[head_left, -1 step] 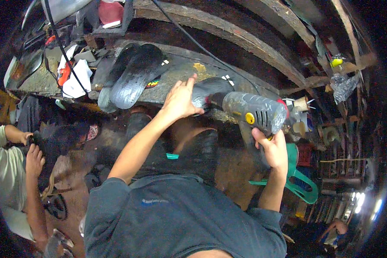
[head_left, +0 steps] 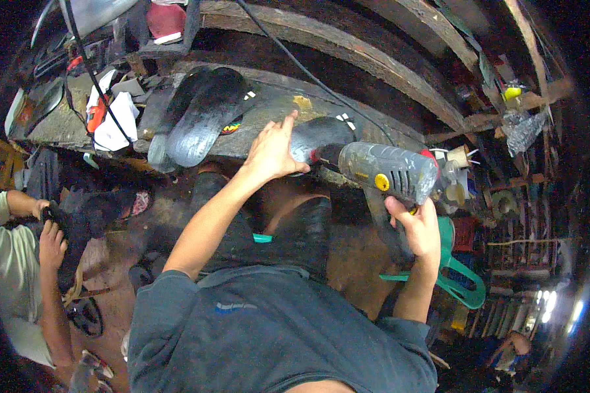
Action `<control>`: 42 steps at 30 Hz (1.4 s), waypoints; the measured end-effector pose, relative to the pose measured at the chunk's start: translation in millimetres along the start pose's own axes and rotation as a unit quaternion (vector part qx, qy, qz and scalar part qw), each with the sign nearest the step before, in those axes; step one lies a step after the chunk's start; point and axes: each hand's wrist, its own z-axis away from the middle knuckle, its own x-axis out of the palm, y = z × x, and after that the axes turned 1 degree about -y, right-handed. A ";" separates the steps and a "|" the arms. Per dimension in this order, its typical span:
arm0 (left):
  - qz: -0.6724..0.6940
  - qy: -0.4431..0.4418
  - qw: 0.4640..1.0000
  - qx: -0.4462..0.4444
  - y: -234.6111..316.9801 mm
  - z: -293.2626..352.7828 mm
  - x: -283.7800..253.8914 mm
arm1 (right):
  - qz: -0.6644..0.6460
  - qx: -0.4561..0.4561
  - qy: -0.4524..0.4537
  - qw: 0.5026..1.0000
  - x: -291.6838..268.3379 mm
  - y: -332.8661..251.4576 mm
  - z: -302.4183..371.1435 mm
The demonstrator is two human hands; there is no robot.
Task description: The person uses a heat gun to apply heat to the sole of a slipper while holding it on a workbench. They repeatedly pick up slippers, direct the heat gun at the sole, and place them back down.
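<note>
Near right, green plastic chair [head_left: 469, 295] next to the right forearm. Just beyond, right hand [head_left: 418, 229] wrapped round the handle of a grey heat gun [head_left: 388, 168], nozzle aimed left. Left hand [head_left: 270, 149] wide, fingers spread, thumb at the near-left end of a black sole [head_left: 322, 133]; that sole lies on the bench [head_left: 269, 108], just beyond the nozzle. Can't tell if nozzle touches it. Farther left on bench: overlapping dark soles [head_left: 200, 134]. Far side: black cable [head_left: 308, 71].
</note>
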 end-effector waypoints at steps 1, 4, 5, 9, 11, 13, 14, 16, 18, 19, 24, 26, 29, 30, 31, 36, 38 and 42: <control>-0.011 0.016 1.000 -0.005 2.1 -0.1 -4.9 | 0.002 0.017 0.001 1.000 -3.9 0.0 5.0; 0.005 0.057 0.998 0.004 4.2 1.9 -26.4 | -0.032 -0.017 0.071 0.997 -9.2 2.0 10.7; 0.035 0.083 0.996 0.010 3.3 3.0 -34.9 | -0.052 -0.016 0.093 0.994 -10.8 2.6 11.6; 0.114 0.186 0.974 -0.053 -6.5 13.8 -64.1 | -0.050 -0.017 0.084 0.995 -18.6 4.3 6.9; 0.214 0.210 0.951 -0.076 -12.9 25.6 -71.8 | -0.011 -0.011 0.084 0.996 -19.3 7.9 1.3; 0.323 0.198 0.921 -0.088 -18.2 38.8 -75.2 | 0.036 0.022 0.072 0.996 -21.9 11.5 -7.5; 0.426 0.174 0.883 -0.097 -22.1 45.9 -77.3 | 0.048 0.025 0.076 0.996 -21.3 14.1 -11.4; 0.579 0.096 0.803 -0.103 -27.9 61.4 -81.6 | 0.058 0.013 0.078 0.995 -20.9 18.7 -19.5; 0.633 0.080 0.769 -0.041 -29.8 75.6 -80.4 | 0.059 0.018 0.087 0.994 -20.2 22.5 -27.0; 0.657 0.073 0.750 -0.016 -30.1 82.4 -78.8 | 0.050 0.023 0.092 0.994 -20.4 24.2 -30.2; 0.714 0.071 0.697 -0.011 -34.0 107.2 -70.9 | 0.051 0.013 0.087 0.995 -24.1 33.0 -51.2; 0.731 0.062 0.679 -0.010 -36.6 113.6 -68.1 | 0.057 0.021 0.082 0.995 -26.7 37.7 -59.3; 0.716 0.072 0.694 -0.021 -38.1 124.5 -63.7 | 0.055 0.024 0.079 0.995 -28.4 45.3 -71.6; 0.705 0.075 0.705 -0.020 -37.8 128.1 -61.9 | 0.055 0.009 0.087 0.995 -27.1 47.9 -75.4; 0.693 0.075 0.717 -0.018 -38.2 131.1 -61.1 | 0.056 -0.005 0.095 0.994 -25.2 50.1 -78.8; 0.703 0.055 0.709 -0.020 -39.3 141.1 -57.6 | 0.049 -0.037 0.089 0.994 -17.8 48.5 -88.1; 0.711 0.042 0.702 -0.013 -40.3 142.0 -56.8 | 0.052 -0.028 0.069 0.996 -16.6 42.4 -84.4; 0.703 0.049 0.709 -0.020 -41.0 143.2 -55.6 | 0.011 -0.045 0.029 0.998 -5.3 28.7 -72.9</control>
